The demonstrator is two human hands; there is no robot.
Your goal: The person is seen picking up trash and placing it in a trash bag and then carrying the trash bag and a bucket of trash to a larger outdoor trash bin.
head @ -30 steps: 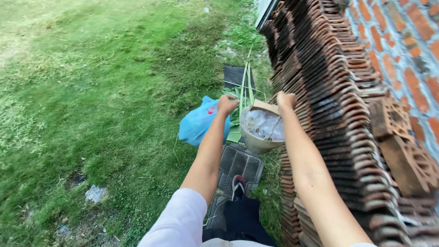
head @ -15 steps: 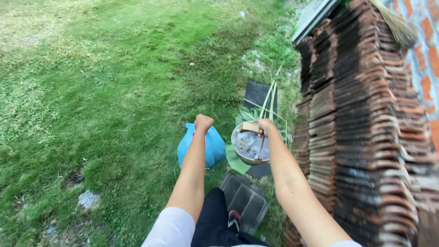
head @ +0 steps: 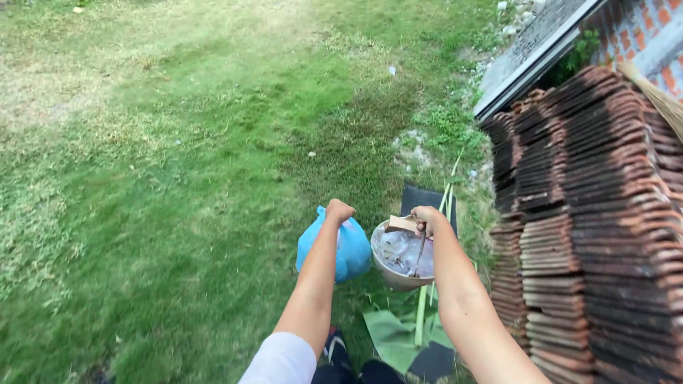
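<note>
My left hand [head: 339, 211] is closed on the top of a blue plastic bag [head: 341, 249], which hangs from it above the grass. My right hand [head: 427, 218] grips the wire handle of a tan bucket [head: 395, 276] that holds clear plastic and a piece of brown card. Both arms reach forward, and the bucket hangs just right of the bag. Long green leaves [head: 398, 334] lie on the ground under the bucket.
A tall stack of reddish-brown roof tiles [head: 590, 227] stands close on the right, in front of a brick wall [head: 633, 28]. A dark mat [head: 423, 199] lies beyond the bucket. Lawn [head: 163, 178] spreads to the left and ahead. A broom's bristles [head: 658, 96] stick out over the tiles.
The bag and the bucket have come up off the ground in my hands. The view has swung forward and left, so the tile stack now sits farther right.
</note>
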